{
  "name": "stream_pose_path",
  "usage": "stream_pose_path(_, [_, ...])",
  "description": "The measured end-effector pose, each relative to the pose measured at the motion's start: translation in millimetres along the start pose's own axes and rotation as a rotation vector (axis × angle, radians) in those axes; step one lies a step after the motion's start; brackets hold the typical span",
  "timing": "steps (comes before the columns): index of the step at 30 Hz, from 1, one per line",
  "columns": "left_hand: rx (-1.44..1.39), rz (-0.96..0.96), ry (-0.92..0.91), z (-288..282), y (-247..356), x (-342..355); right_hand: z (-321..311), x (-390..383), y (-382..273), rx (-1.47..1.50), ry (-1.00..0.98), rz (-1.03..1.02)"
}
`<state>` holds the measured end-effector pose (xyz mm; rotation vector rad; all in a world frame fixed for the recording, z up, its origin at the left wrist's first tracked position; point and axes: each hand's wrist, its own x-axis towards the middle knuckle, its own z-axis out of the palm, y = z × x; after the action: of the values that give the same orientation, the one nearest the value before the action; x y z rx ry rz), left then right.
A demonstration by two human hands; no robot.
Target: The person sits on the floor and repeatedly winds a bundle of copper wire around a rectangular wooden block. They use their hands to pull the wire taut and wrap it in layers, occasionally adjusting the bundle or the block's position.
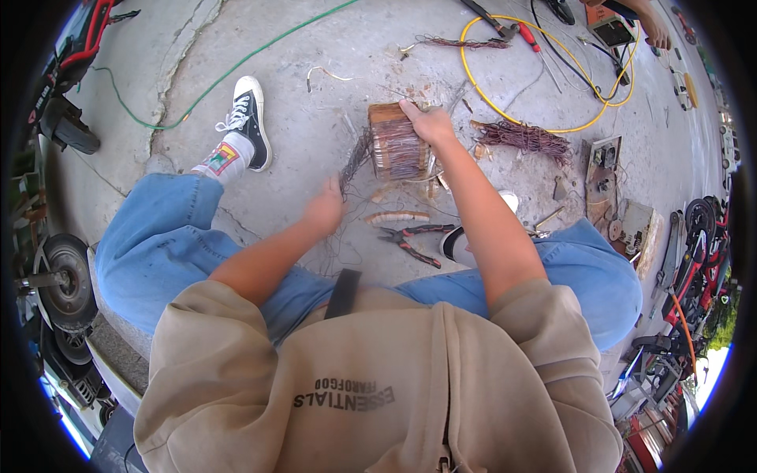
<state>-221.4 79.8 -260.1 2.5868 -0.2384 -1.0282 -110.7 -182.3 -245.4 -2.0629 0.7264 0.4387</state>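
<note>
A motor stator, a ring-shaped core with brown windings, rests on the concrete between my feet. My right hand is closed over its far right rim, the thumb lying on top. My left hand, somewhat blurred, is closed on a bundle of thin dark winding wire that runs up to the stator's left side. Loose strands trail below that hand. Nearer to me lie red-and-black pliers with their handles spread, and a curved pale strip.
A coil of reddish-brown wire lies right of the stator. Beyond it are a yellow hose, a red screwdriver and a hammer. A green hose crosses the floor. Another person's hand shows at upper right.
</note>
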Motion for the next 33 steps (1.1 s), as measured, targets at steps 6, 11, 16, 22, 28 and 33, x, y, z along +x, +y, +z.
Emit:
stream_pose_path(6, [0.01,0.07,-0.067,-0.4,-12.4,-1.1,0.4,-4.2,-2.9,0.0,0.005,0.013])
stream_pose_path(11, [0.01,0.242,0.019,6.7,-32.1,16.5,0.3,1.7,0.9,0.003,-0.049,0.0])
stream_pose_path(16, [0.359,0.196,-0.024,-58.8,-7.4,49.1,-14.3,-10.5,-2.1,-0.006,-0.085,-0.063])
stream_pose_path(22, [0.41,0.316,-0.074,-71.2,42.8,79.9,-21.6,-22.3,57.5,0.841,-0.402,0.23])
stream_pose_path(28, [-0.028,0.288,0.012,-57.8,45.2,97.3,-21.3,-29.6,53.9,0.967,-0.407,0.237])
stream_pose_path(33, [-0.357,0.381,-0.178,-87.8,37.5,78.5,-5.0,-19.4,55.6,0.754,-0.262,0.105])
